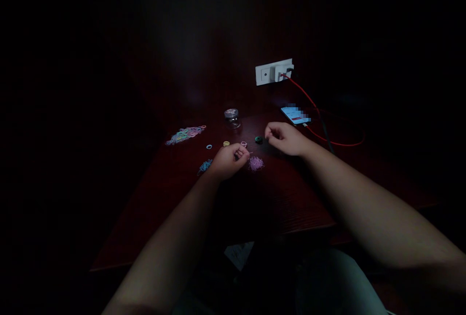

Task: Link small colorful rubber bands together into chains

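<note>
My left hand is low over the table, thumb and fingertips pinched on a thin pinkish strand that looks like a small elastic band. Just below its fingertips lies a pile of purple elastic bands; a blue pile is partly covered by that hand. My right hand has its fingers curled toward the thumb; anything between them is too small to make out. Between and behind the hands stand a pink roll of bands, a yellow roll, a dark green roll and a light blue ring.
A mixed heap of coloured bands lies at the back left. Behind the rolls stands a small clear jar with a lid. A phone at the right is joined by a red cable to a wall socket. The room is dark.
</note>
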Demonstrator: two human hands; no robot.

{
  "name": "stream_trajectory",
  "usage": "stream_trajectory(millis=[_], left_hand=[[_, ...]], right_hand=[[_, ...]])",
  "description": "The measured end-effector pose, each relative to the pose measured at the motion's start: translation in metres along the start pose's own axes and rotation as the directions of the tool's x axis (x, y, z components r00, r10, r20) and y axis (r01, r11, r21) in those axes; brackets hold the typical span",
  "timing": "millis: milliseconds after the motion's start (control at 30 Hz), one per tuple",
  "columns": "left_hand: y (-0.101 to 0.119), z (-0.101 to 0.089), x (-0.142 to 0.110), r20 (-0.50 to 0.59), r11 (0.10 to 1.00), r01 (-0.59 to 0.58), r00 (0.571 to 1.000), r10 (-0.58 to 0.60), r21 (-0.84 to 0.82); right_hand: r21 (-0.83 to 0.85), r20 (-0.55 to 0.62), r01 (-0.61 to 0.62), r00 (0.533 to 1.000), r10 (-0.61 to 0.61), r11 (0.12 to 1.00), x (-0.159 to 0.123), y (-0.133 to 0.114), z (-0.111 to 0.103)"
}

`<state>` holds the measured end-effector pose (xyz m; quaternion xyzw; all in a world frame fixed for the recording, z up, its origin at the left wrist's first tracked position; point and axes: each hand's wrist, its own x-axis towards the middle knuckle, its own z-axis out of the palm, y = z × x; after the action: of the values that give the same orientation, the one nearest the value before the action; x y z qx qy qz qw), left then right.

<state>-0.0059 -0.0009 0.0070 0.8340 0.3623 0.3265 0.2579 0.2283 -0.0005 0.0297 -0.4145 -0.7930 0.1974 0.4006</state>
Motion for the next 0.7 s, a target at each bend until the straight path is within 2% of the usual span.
stream_trajectory(millis=[133, 233, 300, 400, 533, 700], left_hand=[[-0.003, 0.0, 0.0, -0.028, 1.0, 0.014, 1.0, -0.014, -0.011], [-0.002, 0.001, 0.0, -0.01, 1.0, 0.009, 1.0, -0.01, -0.021], [0.0, 0.001, 0.0, 0.005, 0.999, 0.005, 1.0, -0.005, -0.033], [0.0, 0.003, 0.001, 0.007, 0.998, 0.007, 1.0, -0.007, -0.068], [0.0, 0.006, 0.001, 0.017, 0.991, 0.013, 1.0, -0.01, -0.132], [0.001, 0.01, 0.003, 0.02, 0.987, 0.017, 1.0, -0.014, -0.161]], right_hand=[[-0.028, -0.239, -0.043, 0.971, 0.035, 0.999, 0.005, 0.011, -0.009], [-0.058, -0.268, -0.079, 0.961, 0.061, 0.995, 0.006, 0.014, -0.006], [-0.077, -0.186, -0.077, 0.981, 0.061, 0.994, 0.004, 0.011, 0.0], [-0.033, 0.016, -0.034, 0.999, 0.035, 0.999, -0.001, 0.002, 0.012], [0.01, 0.237, 0.0, 0.972, -0.002, 1.0, -0.007, -0.012, 0.022], [-0.003, 0.271, 0.001, 0.963, 0.0, 1.0, -0.007, -0.019, 0.025]])
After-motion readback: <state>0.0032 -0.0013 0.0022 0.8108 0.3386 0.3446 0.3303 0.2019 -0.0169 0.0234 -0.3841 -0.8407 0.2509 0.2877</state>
